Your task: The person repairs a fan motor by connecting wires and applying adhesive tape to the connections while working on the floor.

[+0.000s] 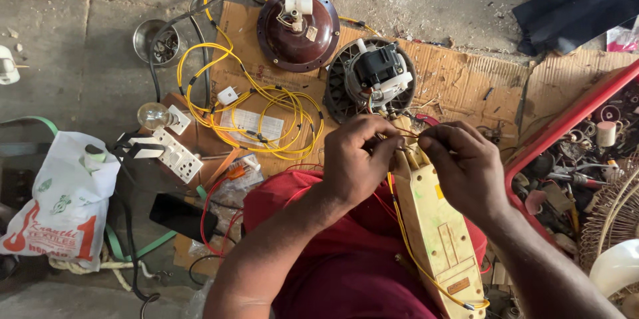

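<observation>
While the yellowed plastic fan housing (436,226) is propped lengthwise across the lap, thin wires (398,134) at its upper end are being pinched between both hands. The left hand (356,159) is curled, its thumb and fingertips closed on the wire ends; the right hand (466,162) is bent the same way, fingertips closed on the same bundle from the other side, the two hands almost touching. A yellow wire (406,239) is seen running down along the housing's left edge. Just above the hands, a fan motor (376,72) in its round black guard is laid on flattened cardboard (466,82). Further up, a maroon dome cover (298,26) is set, and coils of yellow wire (253,116) are spread to the left, near a white switchboard (174,152) and a bulb (153,116).
</observation>
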